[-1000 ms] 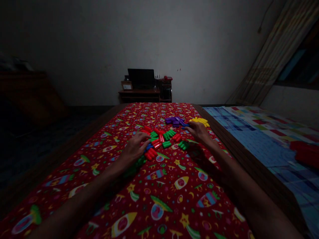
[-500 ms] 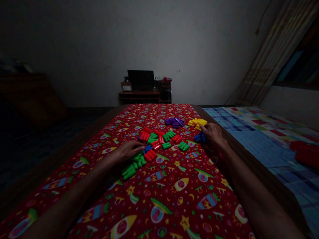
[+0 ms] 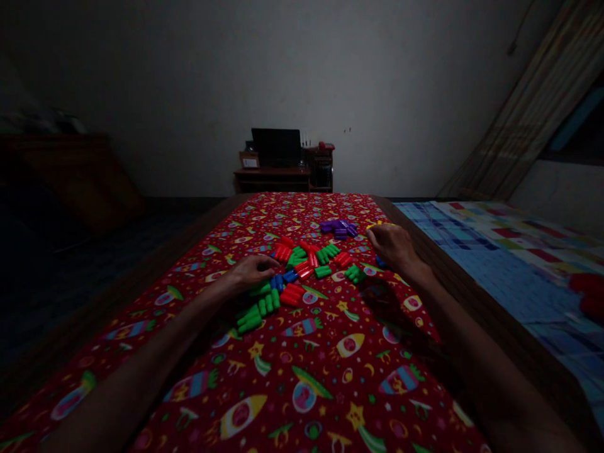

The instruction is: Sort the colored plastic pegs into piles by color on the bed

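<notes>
My left hand (image 3: pixel 251 272) is over the left side of a mixed group of small plastic blocks with rounded knobs. Its thumb and fingers are apart, just beside blue blocks (image 3: pixel 277 282), and nothing shows between them. Below it lie green blocks (image 3: pixel 250 318) and red blocks (image 3: pixel 292 294). Raised at the right, my right hand (image 3: pixel 392 246) has its fingers curled in; whatever they hold is hidden. It covers most of the yellow blocks (image 3: pixel 377 224) and blue blocks (image 3: pixel 380 262). Left of it is a heap of purple blocks (image 3: pixel 338 228).
A red rocket-patterned cloth (image 3: pixel 325 365) covers the long table. More green blocks (image 3: pixel 328 253) and red blocks (image 3: pixel 283 250) are at its middle. A bed with blue checked covers (image 3: pixel 481 270) stands on the right; a desk with a dark monitor (image 3: pixel 277 147) is at the far wall.
My right hand has lifted from beside the blue and yellow blocks, moved slightly left and curled its fingers. My left hand's thumb and fingers have parted. The view has shifted slightly.
</notes>
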A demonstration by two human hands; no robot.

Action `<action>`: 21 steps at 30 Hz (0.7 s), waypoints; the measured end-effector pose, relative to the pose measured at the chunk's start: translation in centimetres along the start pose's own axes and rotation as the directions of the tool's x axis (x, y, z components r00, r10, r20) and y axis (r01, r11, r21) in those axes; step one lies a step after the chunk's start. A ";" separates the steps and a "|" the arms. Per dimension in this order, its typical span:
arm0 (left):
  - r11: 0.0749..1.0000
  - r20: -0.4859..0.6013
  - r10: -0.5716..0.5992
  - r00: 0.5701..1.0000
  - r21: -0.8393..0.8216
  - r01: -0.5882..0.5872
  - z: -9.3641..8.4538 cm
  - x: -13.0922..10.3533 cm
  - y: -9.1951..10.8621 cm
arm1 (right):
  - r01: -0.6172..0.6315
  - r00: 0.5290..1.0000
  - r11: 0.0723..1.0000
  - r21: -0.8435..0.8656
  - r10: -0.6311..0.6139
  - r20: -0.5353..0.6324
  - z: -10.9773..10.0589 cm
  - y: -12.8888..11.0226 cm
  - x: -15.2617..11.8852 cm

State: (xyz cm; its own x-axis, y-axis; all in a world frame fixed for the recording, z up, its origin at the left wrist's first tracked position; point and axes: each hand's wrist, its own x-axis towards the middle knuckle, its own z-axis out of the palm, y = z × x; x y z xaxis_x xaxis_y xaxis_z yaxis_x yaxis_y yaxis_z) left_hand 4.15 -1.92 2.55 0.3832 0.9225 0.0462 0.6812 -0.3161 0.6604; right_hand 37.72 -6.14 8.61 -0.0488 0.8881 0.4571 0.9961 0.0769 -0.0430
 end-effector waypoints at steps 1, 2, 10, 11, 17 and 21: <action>1.000 0.012 0.000 1.000 0.012 0.000 0.0 0.0 -0.1 | 0.028 1.000 1.000 0.004 -0.028 0.013 0.0 -0.5 -0.1; 0.999 0.035 0.001 0.999 0.042 -0.002 0.0 0.0 -0.2 | 0.053 0.998 0.999 0.009 -0.054 0.028 0.0 -1.0 -0.2; 0.990 0.206 0.023 0.978 0.132 -0.052 0.1 -0.4 -0.1 | 0.303 0.941 0.944 0.130 -0.318 0.113 1.5 -4.4 -1.6; 0.988 0.198 0.021 0.980 0.148 -0.052 0.0 -0.6 0.3 | 0.351 0.920 0.922 0.163 -0.372 0.122 1.8 -4.8 -1.9; 0.955 0.172 0.017 0.985 0.290 -0.067 0.3 -1.7 2.5 | 0.548 0.808 0.753 0.365 -0.589 0.002 5.3 -7.4 -4.9; 0.979 0.028 0.107 0.994 0.170 -0.110 0.6 -1.6 3.2 | 0.550 0.804 0.662 0.509 -0.586 -0.106 6.5 -8.7 -6.4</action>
State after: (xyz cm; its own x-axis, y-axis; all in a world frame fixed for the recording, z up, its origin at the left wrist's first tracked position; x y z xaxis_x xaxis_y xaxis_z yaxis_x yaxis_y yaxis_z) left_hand 6.09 -4.50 4.15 0.4713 0.8768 0.0957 0.7311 -0.4490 0.5137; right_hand 28.85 -9.56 0.29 -0.6148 0.6208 0.4864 0.5956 0.7698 -0.2296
